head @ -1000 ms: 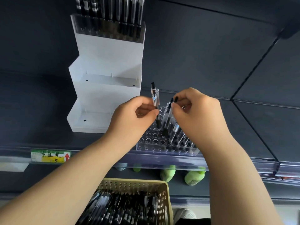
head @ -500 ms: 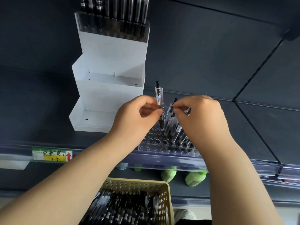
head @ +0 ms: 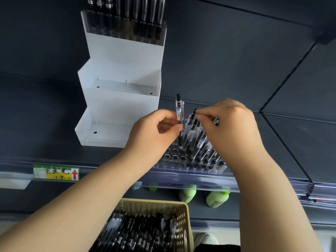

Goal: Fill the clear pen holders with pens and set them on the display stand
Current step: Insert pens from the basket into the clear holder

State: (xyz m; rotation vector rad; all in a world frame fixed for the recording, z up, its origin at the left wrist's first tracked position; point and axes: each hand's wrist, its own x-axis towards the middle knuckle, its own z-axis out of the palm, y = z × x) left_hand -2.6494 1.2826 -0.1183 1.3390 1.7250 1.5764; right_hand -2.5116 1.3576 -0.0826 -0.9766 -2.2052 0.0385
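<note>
While upright, pen (head: 179,113) perhaps above empty holes (head: 172,155)

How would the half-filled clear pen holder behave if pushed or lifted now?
Probably rigid: the clear pen holder looks like hard plastic. Likely right-heavy when lifted, since its pens crowd the right holes. They lean, so a shove might rattle them.

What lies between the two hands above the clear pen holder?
In the head view: the upright pen the left hand pinches, then leaning pens seated in the clear pen holder, one pinched by the right hand.
</note>
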